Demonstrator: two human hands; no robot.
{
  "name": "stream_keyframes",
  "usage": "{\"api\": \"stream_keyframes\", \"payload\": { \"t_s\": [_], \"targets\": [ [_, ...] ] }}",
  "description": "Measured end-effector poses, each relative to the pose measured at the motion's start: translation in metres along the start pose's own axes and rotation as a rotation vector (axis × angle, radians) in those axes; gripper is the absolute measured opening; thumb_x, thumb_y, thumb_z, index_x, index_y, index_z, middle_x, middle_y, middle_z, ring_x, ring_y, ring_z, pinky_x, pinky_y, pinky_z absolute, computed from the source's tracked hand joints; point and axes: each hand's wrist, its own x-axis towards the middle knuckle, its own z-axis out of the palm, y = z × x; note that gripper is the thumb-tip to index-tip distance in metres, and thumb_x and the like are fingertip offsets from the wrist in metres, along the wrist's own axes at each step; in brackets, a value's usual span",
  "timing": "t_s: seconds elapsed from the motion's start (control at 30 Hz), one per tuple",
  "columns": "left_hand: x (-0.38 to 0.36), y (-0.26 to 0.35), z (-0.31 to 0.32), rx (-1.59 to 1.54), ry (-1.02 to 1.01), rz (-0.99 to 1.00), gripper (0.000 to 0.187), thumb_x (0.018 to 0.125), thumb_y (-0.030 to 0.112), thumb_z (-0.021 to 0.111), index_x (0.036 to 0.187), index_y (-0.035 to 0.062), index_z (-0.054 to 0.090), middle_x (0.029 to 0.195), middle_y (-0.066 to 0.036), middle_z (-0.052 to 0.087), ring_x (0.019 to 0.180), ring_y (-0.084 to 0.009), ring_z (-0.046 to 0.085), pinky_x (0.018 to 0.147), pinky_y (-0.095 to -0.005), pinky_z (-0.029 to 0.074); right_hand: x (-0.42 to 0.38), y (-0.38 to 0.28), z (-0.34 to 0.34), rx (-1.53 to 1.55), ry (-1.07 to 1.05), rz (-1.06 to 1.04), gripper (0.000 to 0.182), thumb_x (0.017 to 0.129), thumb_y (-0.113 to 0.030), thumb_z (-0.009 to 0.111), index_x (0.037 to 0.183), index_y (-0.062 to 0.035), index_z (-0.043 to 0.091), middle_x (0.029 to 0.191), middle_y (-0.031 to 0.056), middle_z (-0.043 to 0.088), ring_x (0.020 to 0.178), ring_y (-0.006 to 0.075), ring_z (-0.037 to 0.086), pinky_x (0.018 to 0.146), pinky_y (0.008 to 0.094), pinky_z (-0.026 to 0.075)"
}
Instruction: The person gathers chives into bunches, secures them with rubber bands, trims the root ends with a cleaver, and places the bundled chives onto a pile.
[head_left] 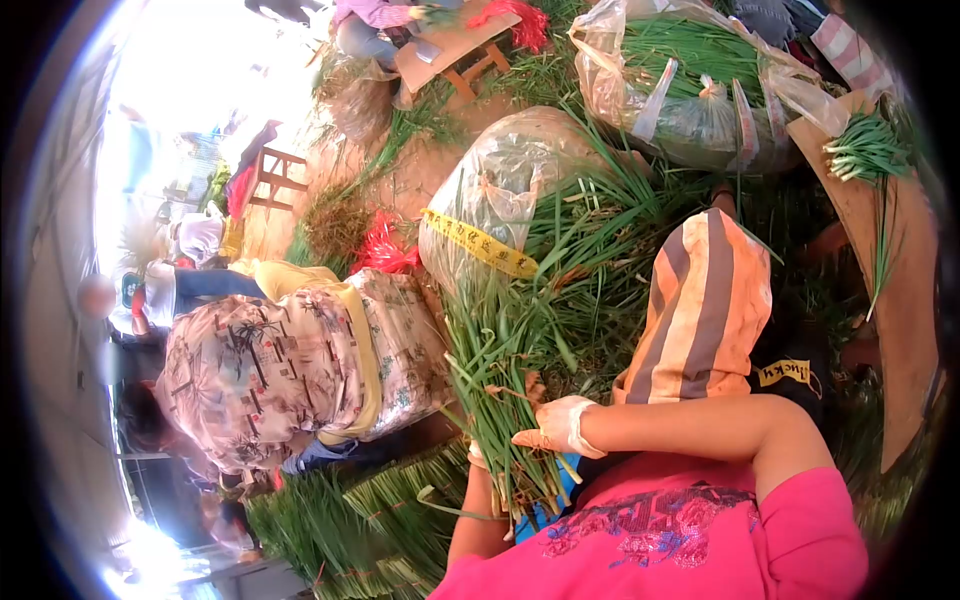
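A loose bunch of long green stalks [495, 400], resembling garlic chives or scallions, lies across my lap with its pale ends toward me. My left hand [477, 456] is under the bunch at its left side, mostly hidden by the stalks; a white band shows near the wrist. My right hand [553, 426] has a white band at the wrist and rests against the right side of the bunch. Its fingers reach over the stalks, one of them pointing left. Brown, withered leaves [532, 388] show beside the right fingers. A striped orange cloth [700, 310] covers my knee.
A clear plastic sack [490, 200] with yellow tape stands ahead, greens spilling beside it. Another open bag of greens [690, 60] stands behind. A wooden board [900, 300] at right holds a small bunch [868, 148]. A person in a patterned shirt [260, 370] sits close at left.
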Motion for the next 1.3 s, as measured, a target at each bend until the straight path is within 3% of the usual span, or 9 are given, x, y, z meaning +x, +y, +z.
{"api": "stream_keyframes", "payload": {
  "t_s": [0.23, 0.4, 0.6, 0.7, 0.9, 1.03, 1.1, 1.13, 1.3],
  "targets": [
    [-0.036, 0.030, 0.015, -0.063, -0.023, 0.064, 0.068, 0.087, 0.047, 0.055, 0.143, 0.0132, 0.034, 0.139, -0.019, 0.042, 0.122, -0.0331, 0.048, 0.099, -0.0478, 0.045, -0.020, -0.056, -0.038, -0.314, -0.109, -0.376, 0.079, 0.092, -0.065, 0.028, 0.120, 0.0036, 0.056, 0.094, 0.0181, 0.064, 0.079, 0.0382, 0.061, 0.073, 0.0416, 0.050],
    [-0.032, 0.048, 0.022, -0.083, -0.048, 0.129, 0.068, 0.088, 0.047, 0.055, 0.143, 0.0131, 0.034, 0.139, -0.019, 0.042, 0.122, -0.0329, 0.048, 0.099, -0.0476, 0.045, -0.009, -0.055, -0.026, 0.466, -0.412, -0.150, 0.090, 0.087, -0.074, 0.027, 0.113, 0.0059, 0.059, 0.101, 0.0257, 0.061, 0.093, 0.0360, 0.058, 0.084, 0.0404, 0.045],
    [-0.021, 0.058, 0.022, -0.096, -0.076, 0.133, 0.068, 0.088, 0.046, 0.056, 0.143, 0.0129, 0.034, 0.139, -0.018, 0.043, 0.122, -0.0326, 0.048, 0.099, -0.0474, 0.044, -0.013, -0.027, -0.018, 0.523, -0.110, -0.305, 0.075, 0.089, -0.065, 0.040, 0.121, 0.0010, 0.056, 0.115, 0.0205, 0.060, 0.105, 0.0301, 0.058, 0.092, 0.0338, 0.042],
    [-0.014, 0.062, 0.022, -0.102, -0.088, 0.131, 0.068, 0.088, 0.046, 0.056, 0.143, 0.0128, 0.034, 0.139, -0.018, 0.043, 0.121, -0.0324, 0.048, 0.099, -0.0473, 0.044, -0.051, -0.005, -0.048, 0.968, -0.488, -0.056, 0.070, 0.087, -0.062, 0.048, 0.120, -0.0004, 0.058, 0.117, 0.0211, 0.060, 0.110, 0.0277, 0.057, 0.096, 0.0334, 0.042],
    [-0.010, 0.078, 0.026, -0.110, -0.120, 0.138, 0.068, 0.088, 0.045, 0.056, 0.143, 0.0126, 0.034, 0.138, -0.018, 0.043, 0.121, -0.0321, 0.048, 0.100, -0.0470, 0.044, 0.004, 0.076, -0.043, -0.139, 0.578, 0.209, 0.108, 0.067, -0.052, 0.075, 0.146, -0.0055, 0.018, 0.143, 0.0193, 0.037, 0.131, 0.0343, 0.038, 0.106, 0.0371, 0.036],
    [-0.019, 0.093, 0.030, -0.096, -0.127, 0.169, 0.067, 0.088, 0.045, 0.056, 0.143, 0.0125, 0.033, 0.138, -0.018, 0.043, 0.121, -0.0319, 0.049, 0.100, -0.0468, 0.044, 0.068, 0.036, -0.051, -0.008, 0.668, 0.250, 0.119, 0.064, -0.053, 0.076, 0.150, -0.0127, 0.004, 0.149, 0.0145, 0.029, 0.135, 0.0305, 0.034, 0.103, 0.0382, 0.038],
    [-0.025, 0.101, 0.032, -0.091, -0.127, 0.192, 0.067, 0.088, 0.045, 0.056, 0.143, 0.0124, 0.033, 0.138, -0.017, 0.043, 0.121, -0.0318, 0.049, 0.100, -0.0468, 0.044, 0.071, 0.009, -0.068, 0.299, 0.533, 0.246, 0.115, 0.067, -0.051, 0.075, 0.151, -0.0163, 0.003, 0.138, 0.0136, 0.047, 0.120, 0.0279, 0.051, 0.093, 0.0348, 0.046],
    [-0.028, 0.105, 0.033, -0.092, -0.128, 0.201, 0.067, 0.088, 0.045, 0.056, 0.143, 0.0124, 0.033, 0.138, -0.017, 0.043, 0.121, -0.0317, 0.049, 0.100, -0.0467, 0.044, 0.107, 0.015, -0.053, 0.138, 0.586, 0.281, 0.087, 0.080, -0.039, 0.068, 0.149, -0.0166, 0.020, 0.119, 0.0109, 0.061, 0.097, 0.0243, 0.063, 0.080, 0.0333, 0.051],
    [-0.037, 0.121, 0.037, -0.099, -0.140, 0.258, 0.067, 0.089, 0.044, 0.056, 0.143, 0.0122, 0.033, 0.138, -0.017, 0.044, 0.120, -0.0315, 0.049, 0.100, -0.0465, 0.044, 0.074, 0.056, -0.101, 0.301, 0.524, 0.202, 0.032, 0.089, -0.015, 0.056, 0.121, -0.0104, 0.056, 0.106, 0.0090, 0.065, 0.081, 0.0191, 0.060, 0.072, 0.0340, 0.050]
  ]
}}
